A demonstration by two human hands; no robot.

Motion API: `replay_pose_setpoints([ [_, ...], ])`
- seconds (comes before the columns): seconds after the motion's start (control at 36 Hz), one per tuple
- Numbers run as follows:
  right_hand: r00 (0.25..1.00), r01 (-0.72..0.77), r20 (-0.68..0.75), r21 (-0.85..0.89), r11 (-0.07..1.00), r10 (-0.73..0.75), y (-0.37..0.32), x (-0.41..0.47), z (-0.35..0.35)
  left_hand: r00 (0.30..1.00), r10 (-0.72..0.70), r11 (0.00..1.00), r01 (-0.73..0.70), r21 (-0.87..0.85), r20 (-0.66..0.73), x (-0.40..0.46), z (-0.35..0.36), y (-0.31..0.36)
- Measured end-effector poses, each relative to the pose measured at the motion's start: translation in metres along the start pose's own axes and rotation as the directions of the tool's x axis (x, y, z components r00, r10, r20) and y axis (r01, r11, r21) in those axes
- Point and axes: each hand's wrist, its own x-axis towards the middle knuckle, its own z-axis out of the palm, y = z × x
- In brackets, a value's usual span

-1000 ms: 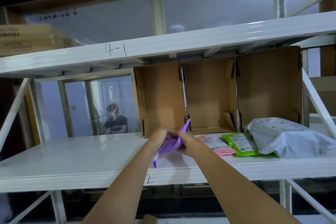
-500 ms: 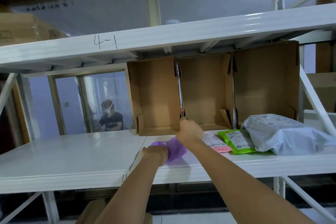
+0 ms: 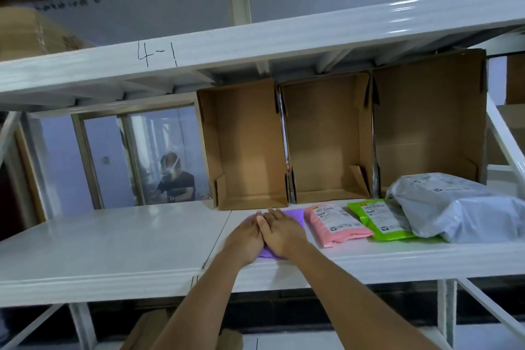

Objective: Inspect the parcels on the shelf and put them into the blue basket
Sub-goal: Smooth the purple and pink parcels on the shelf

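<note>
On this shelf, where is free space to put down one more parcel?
The shelf board lies bare left of both hands, in front of the window. Right of them it is crowded: purple parcel, pink parcel, green parcel and grey parcel lie close together.

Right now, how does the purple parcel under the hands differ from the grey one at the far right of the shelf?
The purple parcel is flat and thin; the grey parcel is bulky and puffed up. The purple one lies mostly hidden beneath the left hand and right hand, which press it flat; the grey one is untouched. The grey one overlaps the green parcel; the purple one lies apart from its neighbours. Both rest on the same white shelf.
</note>
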Motion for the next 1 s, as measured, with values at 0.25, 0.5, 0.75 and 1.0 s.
replay_pose_setpoints([
  [0.25,0.989,0.036,0.136,0.109,0.993,-0.050,0.000,-0.003,-0.009,0.992,0.001,1.000,-0.002,0.013,0.125,0.002,0.002,-0.002],
  [0.5,0.987,-0.014,0.158,0.111,0.994,-0.004,0.002,0.000,-0.007,0.974,-0.076,0.993,0.093,-0.072,0.214,0.004,-0.002,0.004],
  [0.75,0.988,-0.050,0.151,0.044,0.998,0.043,0.001,0.007,-0.004,0.947,-0.180,0.942,0.244,-0.232,0.266,0.005,-0.007,0.008],
  [1.0,0.986,-0.056,0.159,0.068,0.996,0.045,0.001,0.006,-0.004,0.942,-0.183,0.944,0.248,-0.216,0.281,0.005,-0.008,0.009],
])
